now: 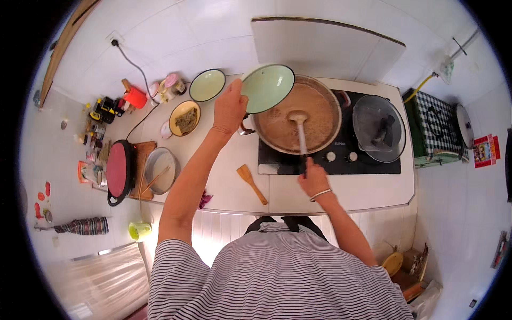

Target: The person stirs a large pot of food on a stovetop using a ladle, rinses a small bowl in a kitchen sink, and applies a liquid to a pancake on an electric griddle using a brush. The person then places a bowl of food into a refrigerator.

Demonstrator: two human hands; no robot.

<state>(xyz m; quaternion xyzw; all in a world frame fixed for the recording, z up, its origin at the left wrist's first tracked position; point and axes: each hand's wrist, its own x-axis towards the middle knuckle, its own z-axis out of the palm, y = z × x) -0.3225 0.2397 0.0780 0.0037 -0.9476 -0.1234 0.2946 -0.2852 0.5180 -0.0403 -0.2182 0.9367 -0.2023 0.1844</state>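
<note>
My left hand (231, 106) grips the rim of a pale green enamel bowl (270, 88) with a dark edge. The bowl is held tilted over the left side of a large metal pot (338, 124). Brownish liquid (280, 128) with a frothy surface fills much of the pot, which sits on a black gas stove (276, 162). In my right hand (314, 180) is the dark handle of a ladle (302, 132), its head resting at the liquid's surface. Whether the bowl holds anything is hard to tell; its visible inside looks bare.
Left of the pot stand a second green bowl (207, 85) and a yellow bowl of dark food (186, 120). A wooden spatula (252, 185) lies near the counter's front edge. Farther left are a metal basin with chopsticks (162, 172) and a red electric pan (119, 168). A glass-lidded pan (378, 128) occupies the right burner.
</note>
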